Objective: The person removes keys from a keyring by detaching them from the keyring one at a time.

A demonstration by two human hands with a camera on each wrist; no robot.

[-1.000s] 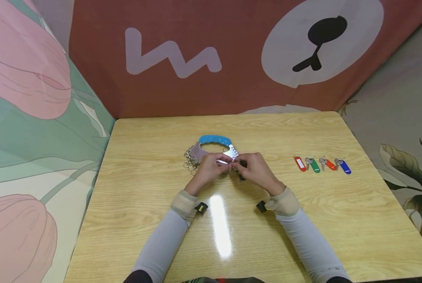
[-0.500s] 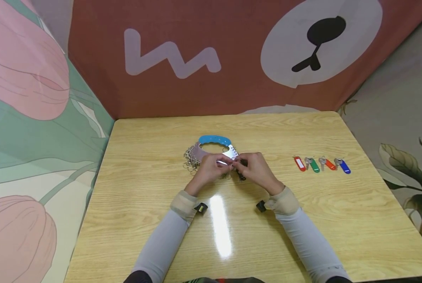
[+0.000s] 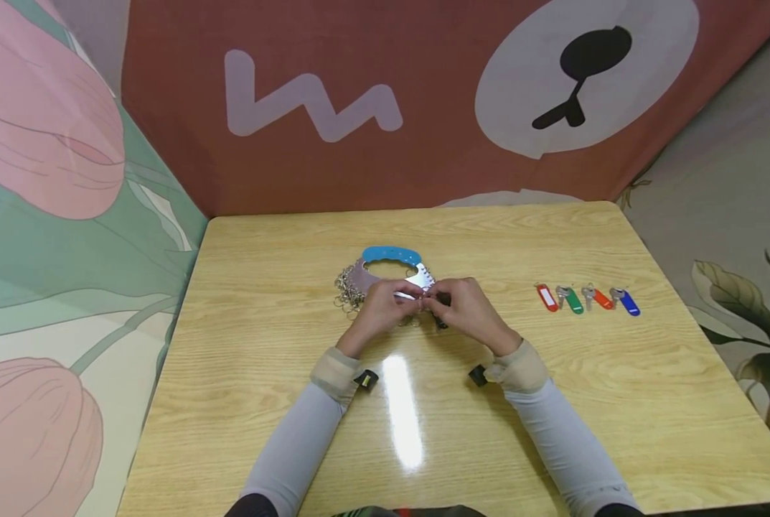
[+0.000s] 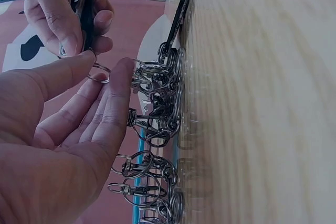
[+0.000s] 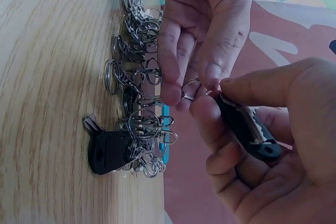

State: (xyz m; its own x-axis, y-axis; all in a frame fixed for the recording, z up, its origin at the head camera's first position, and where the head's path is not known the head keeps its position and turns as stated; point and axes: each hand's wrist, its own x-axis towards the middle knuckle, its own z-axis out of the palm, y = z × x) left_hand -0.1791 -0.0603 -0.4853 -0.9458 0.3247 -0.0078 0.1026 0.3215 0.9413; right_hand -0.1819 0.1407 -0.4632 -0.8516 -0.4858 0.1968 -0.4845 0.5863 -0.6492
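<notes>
In the head view, my left hand (image 3: 387, 301) and right hand (image 3: 468, 309) meet at the near right edge of a metal key holder plate (image 3: 361, 278) with a blue grip (image 3: 391, 254). Thumb and finger of the left hand pinch a split key ring (image 5: 190, 98), one of many hung along the plate. The right hand holds a black key tag (image 5: 265, 150) with a silver key (image 5: 253, 124) lying against it, its thumb and fingertip right at the ring. Where tag and ring meet is hidden by fingertips. Another black tag (image 5: 107, 150) hangs among the rings.
Several keyed tags lie in a row on the right of the wooden table (image 3: 249, 301): a red tag (image 3: 547, 298), a green tag (image 3: 574, 301), an orange-red tag (image 3: 603, 299) and a blue tag (image 3: 630, 303). A patterned cloth wall (image 3: 423, 179) rises behind the table.
Both hands stay in the same place at the ring, with only slight shifts of the fingers. The plate and the row of tags have not moved.
</notes>
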